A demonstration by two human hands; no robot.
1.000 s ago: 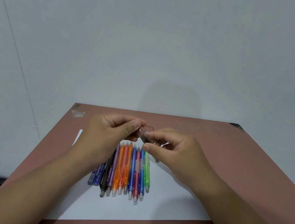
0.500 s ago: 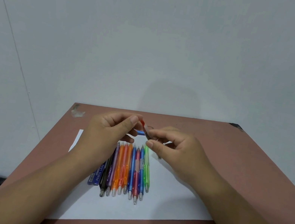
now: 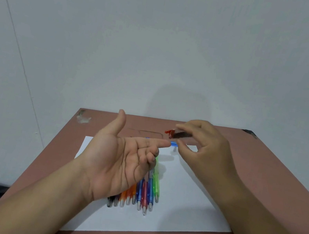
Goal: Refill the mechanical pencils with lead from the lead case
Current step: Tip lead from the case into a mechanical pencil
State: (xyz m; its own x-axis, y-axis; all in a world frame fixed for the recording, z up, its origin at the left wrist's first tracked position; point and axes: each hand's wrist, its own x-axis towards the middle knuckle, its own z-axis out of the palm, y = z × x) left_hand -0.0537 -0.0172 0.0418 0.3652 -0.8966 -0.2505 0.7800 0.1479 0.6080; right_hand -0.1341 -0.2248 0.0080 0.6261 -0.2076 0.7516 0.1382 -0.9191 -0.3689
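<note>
Brown table (image 3: pixel 262 177) edge near right hand (image 3: pixel 205 148) pinching lead case (image 3: pixel 177 134).

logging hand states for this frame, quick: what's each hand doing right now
Left hand: open, palm up, index finger out, holding nothing.
Right hand: pinching the lead case, its red end toward the left hand.

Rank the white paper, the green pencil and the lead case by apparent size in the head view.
1. white paper
2. green pencil, partly hidden by the left hand
3. lead case, mostly hidden in the right hand
</note>
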